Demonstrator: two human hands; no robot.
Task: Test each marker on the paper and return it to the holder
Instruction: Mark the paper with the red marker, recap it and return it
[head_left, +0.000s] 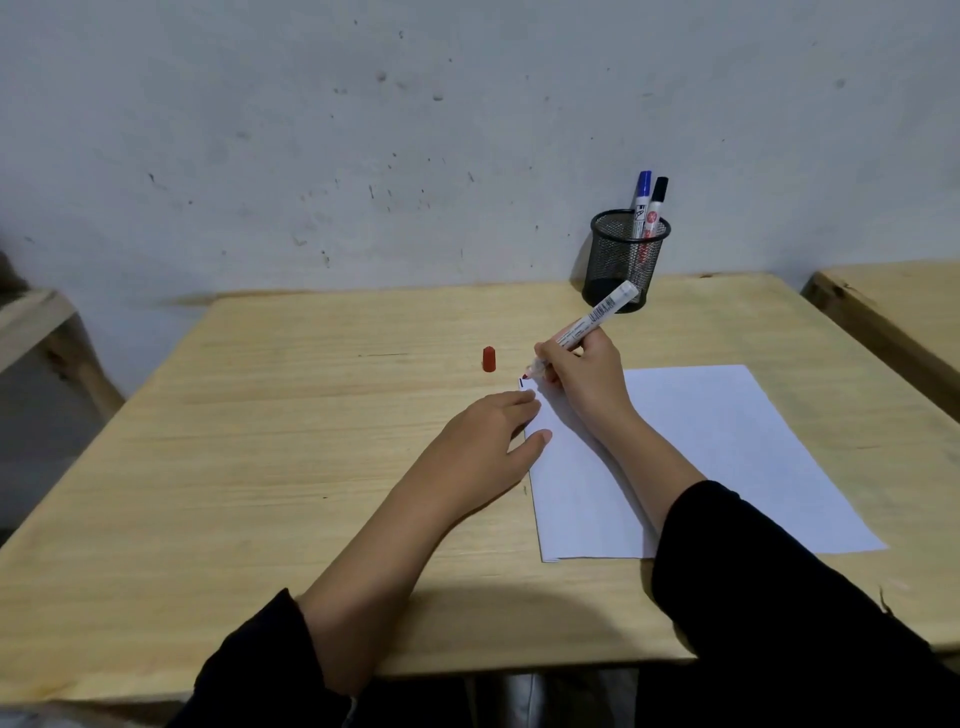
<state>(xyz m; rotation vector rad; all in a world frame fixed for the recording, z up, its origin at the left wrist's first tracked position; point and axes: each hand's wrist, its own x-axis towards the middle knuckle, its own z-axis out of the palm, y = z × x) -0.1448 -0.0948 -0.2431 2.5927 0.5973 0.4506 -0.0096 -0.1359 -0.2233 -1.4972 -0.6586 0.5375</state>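
My right hand (584, 379) grips an uncapped red marker (597, 314), its red tip touching the top left corner of a white sheet of paper (727, 447). A short dark mark sits at that corner. My left hand (488, 441) lies flat with fingers apart, pressing the paper's left edge. The marker's red cap (489, 359) stands upright on the table, left of the tip. A black mesh holder (623, 260) at the back holds a blue-capped marker (642, 200) and a black-capped marker (657, 205).
The wooden table (285, 441) stands against a scuffed grey wall. Another wooden table (893, 306) is close on the right, and a wooden piece of furniture (31, 322) shows at the left edge.
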